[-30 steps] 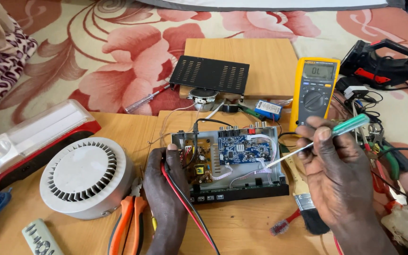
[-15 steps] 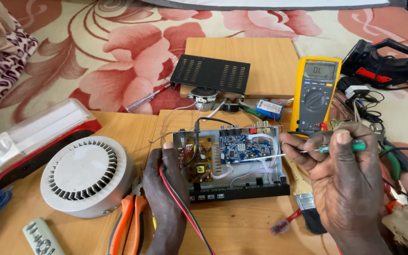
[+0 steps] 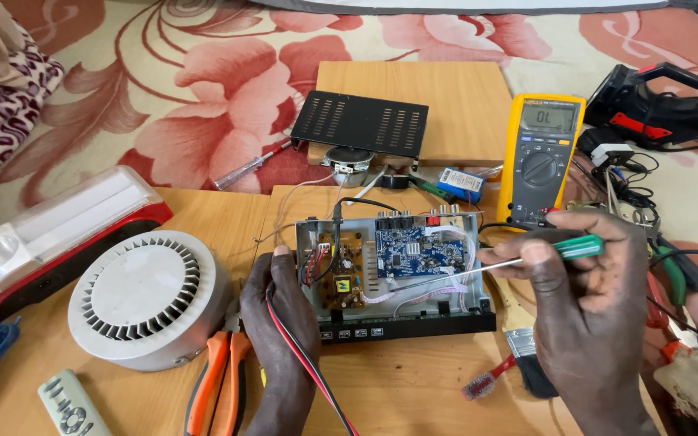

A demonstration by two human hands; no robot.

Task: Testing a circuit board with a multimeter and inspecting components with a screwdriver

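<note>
1. Grey metal forms the opened set-top box (image 3: 393, 274), lying lid off on the wooden board (image 3: 414, 387) at the middle of the view, its black front panel facing the person.
2. Inside it sit a blue circuit board (image 3: 422, 252) on the right and a brown power board (image 3: 339, 270) on the left, with white ribbon cable curling below the blue one.
3. At the box's left wall rests the left hand (image 3: 278, 323), its fingers (image 3: 279, 262) curled loosely against that edge; a red and black wire pair (image 3: 304, 363) runs across the back of this hand.
4. At the box's right edge the right hand (image 3: 587, 315) has its fingers closed around a green-handled screwdriver (image 3: 563, 250), whose thin shaft points left over the ribbon cable; I cannot tell whether the tip touches anything.
5. Just behind the box lie a small round speaker (image 3: 347, 158), a black vented lid (image 3: 361, 123) leaning on a second wooden board, and a small blue pack (image 3: 460, 182).
6. To the right of those a yellow multimeter (image 3: 541, 157) stands propped up, with a black and red tool (image 3: 656, 105) beyond it and tangled leads near it.
7. A paintbrush (image 3: 523, 343) lies under the right hand.
8. On the left sit a white round fan housing (image 3: 149, 299), orange-handled pliers (image 3: 220, 387), a remote control (image 3: 70, 404) and a red and white lamp (image 3: 50, 234).
9. All of this lies on a floral carpet (image 3: 203, 89).
</note>
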